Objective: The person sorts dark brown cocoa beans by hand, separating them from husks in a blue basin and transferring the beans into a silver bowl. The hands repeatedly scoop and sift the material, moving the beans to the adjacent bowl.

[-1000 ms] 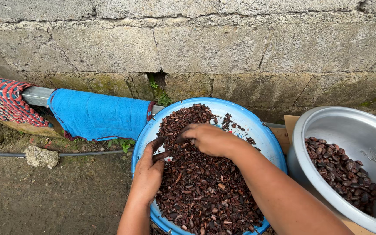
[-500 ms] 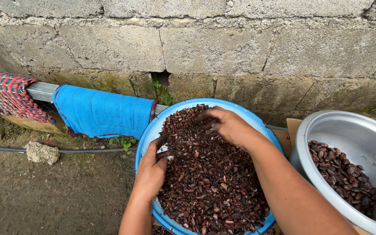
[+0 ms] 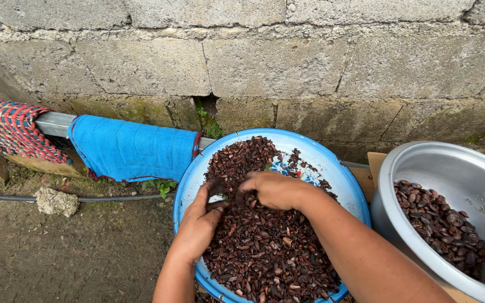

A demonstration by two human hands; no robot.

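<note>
While both hands pinch dark brown beans [image 3: 265,252], left hand [image 3: 200,221] and right hand [image 3: 276,189] half-closed, the tilted round blue plastic basin [image 3: 189,185] risks spilling some.

the bare dirt ground [image 3: 57,252] at the foot of a block wall [image 3: 254,56] carries a pale stone [image 3: 56,201] and a thin black hose [image 3: 7,196].

Two bowls [image 3: 332,168], two cloths [image 3: 133,148]
</note>
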